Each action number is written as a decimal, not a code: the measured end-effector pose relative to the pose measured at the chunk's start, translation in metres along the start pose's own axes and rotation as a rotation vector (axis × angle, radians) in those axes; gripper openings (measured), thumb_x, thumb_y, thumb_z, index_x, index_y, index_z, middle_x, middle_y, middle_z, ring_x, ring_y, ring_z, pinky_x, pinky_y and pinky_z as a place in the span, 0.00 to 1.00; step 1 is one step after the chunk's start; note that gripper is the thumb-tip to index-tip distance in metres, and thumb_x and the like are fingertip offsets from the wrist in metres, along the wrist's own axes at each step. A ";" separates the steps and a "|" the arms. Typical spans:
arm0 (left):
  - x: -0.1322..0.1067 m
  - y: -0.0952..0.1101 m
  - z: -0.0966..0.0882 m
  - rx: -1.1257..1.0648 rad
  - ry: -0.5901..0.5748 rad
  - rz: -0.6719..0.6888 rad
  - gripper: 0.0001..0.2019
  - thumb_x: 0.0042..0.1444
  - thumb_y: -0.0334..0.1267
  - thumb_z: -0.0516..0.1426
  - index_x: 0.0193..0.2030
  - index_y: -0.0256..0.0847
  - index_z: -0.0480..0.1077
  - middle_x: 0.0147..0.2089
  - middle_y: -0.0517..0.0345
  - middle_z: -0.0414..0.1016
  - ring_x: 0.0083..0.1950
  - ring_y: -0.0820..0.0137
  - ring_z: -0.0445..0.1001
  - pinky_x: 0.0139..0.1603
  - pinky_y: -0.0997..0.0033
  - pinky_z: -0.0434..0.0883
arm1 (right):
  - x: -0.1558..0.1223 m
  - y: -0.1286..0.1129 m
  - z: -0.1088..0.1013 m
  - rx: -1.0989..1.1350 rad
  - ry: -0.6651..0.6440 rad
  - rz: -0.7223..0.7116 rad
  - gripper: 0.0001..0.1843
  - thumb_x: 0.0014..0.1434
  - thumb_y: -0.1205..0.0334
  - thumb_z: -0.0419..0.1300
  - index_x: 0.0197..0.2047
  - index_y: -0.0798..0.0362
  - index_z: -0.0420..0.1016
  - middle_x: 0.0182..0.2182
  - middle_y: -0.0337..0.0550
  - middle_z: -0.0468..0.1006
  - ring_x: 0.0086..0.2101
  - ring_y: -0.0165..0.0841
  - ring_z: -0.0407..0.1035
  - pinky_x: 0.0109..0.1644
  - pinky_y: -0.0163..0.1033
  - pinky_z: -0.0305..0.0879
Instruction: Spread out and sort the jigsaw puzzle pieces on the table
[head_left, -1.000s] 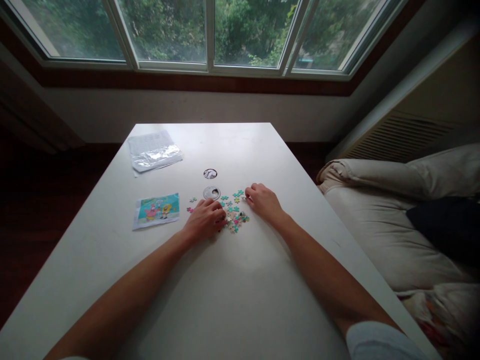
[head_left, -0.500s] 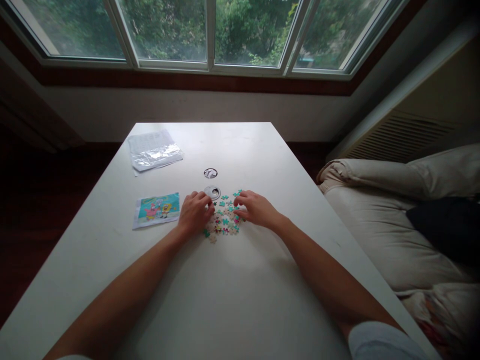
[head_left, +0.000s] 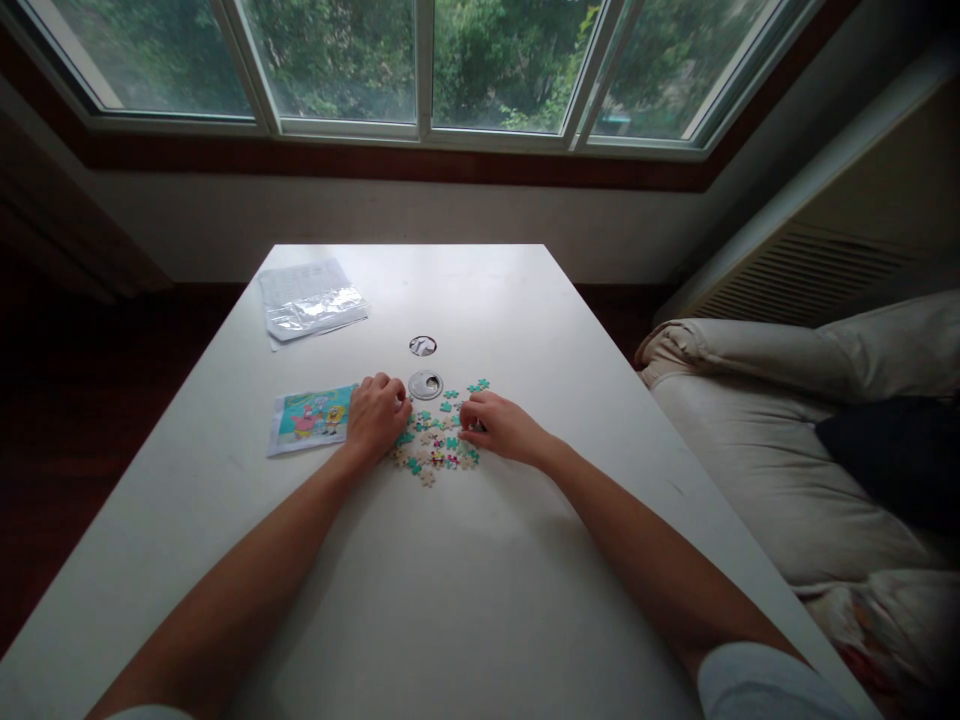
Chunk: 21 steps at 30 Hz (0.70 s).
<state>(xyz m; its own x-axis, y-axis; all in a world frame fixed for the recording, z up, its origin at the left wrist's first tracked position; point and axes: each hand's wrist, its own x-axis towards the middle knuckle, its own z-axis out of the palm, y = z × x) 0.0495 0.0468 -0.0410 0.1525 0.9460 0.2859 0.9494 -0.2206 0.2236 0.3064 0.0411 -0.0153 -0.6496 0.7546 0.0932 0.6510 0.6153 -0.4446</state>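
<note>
A loose pile of jigsaw puzzle pieces [head_left: 437,442], some teal, some pale side up and a few in mixed colours, lies on the white table [head_left: 480,590]. At the pile's left edge is my left hand [head_left: 377,415], its fingers closed in a pinch, with a small pale puzzle piece [head_left: 398,403] showing at the fingertips. My right hand [head_left: 501,424] rests at the right side of the pile, fingers curled and thumb drawn in among the pieces. What lies between those fingertips is too small to make out. A picture card [head_left: 309,420] with cartoon figures is partly covered by my left hand.
Beyond the pile, a round metal grommet [head_left: 425,385] and a round hole [head_left: 422,346] are set in the tabletop. A clear plastic bag with paper [head_left: 313,300] lies at the far left. Right of the table stands a pale sofa [head_left: 742,450]; a window [head_left: 420,70] is ahead.
My left hand has moved left, off part of the pile and onto the card's right edge, uncovering pieces. My right hand has shifted slightly left and down, its fingers more curled.
</note>
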 end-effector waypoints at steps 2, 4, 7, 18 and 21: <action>0.000 0.002 0.000 -0.030 0.009 0.029 0.06 0.64 0.39 0.55 0.40 0.45 0.74 0.43 0.50 0.73 0.48 0.58 0.69 0.50 0.57 0.65 | 0.001 0.004 0.000 0.149 -0.011 -0.015 0.07 0.61 0.59 0.65 0.35 0.53 0.73 0.32 0.39 0.73 0.34 0.30 0.65 0.39 0.34 0.57; -0.002 0.006 0.000 -0.076 0.011 0.071 0.06 0.64 0.39 0.55 0.41 0.45 0.74 0.44 0.51 0.73 0.48 0.58 0.69 0.51 0.57 0.65 | 0.003 0.009 0.001 0.284 -0.012 0.015 0.09 0.62 0.57 0.64 0.35 0.53 0.73 0.28 0.36 0.72 0.30 0.28 0.63 0.35 0.33 0.57; -0.006 0.017 -0.002 -0.136 -0.024 0.167 0.06 0.63 0.40 0.57 0.42 0.46 0.75 0.45 0.52 0.73 0.49 0.59 0.69 0.52 0.57 0.65 | 0.008 0.019 0.005 0.329 0.130 0.160 0.09 0.62 0.56 0.63 0.36 0.52 0.73 0.25 0.34 0.70 0.26 0.27 0.61 0.32 0.33 0.56; -0.019 0.048 -0.003 -0.107 -0.126 0.245 0.04 0.62 0.42 0.60 0.40 0.47 0.75 0.44 0.53 0.74 0.49 0.58 0.68 0.50 0.57 0.64 | 0.022 0.019 0.016 -0.371 0.315 0.167 0.07 0.67 0.67 0.53 0.42 0.52 0.72 0.39 0.48 0.75 0.43 0.39 0.65 0.48 0.40 0.59; -0.020 0.052 -0.005 -0.089 -0.127 0.217 0.06 0.62 0.44 0.60 0.39 0.46 0.74 0.43 0.52 0.73 0.49 0.58 0.68 0.51 0.56 0.63 | 0.023 0.015 0.018 -0.440 0.265 0.154 0.08 0.67 0.69 0.53 0.42 0.52 0.73 0.40 0.49 0.75 0.43 0.39 0.65 0.47 0.41 0.58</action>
<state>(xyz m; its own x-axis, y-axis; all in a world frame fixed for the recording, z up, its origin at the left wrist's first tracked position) 0.0943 0.0147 -0.0305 0.3885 0.8954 0.2178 0.8637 -0.4362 0.2524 0.2944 0.0635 -0.0360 -0.4490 0.8404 0.3035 0.8712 0.4872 -0.0604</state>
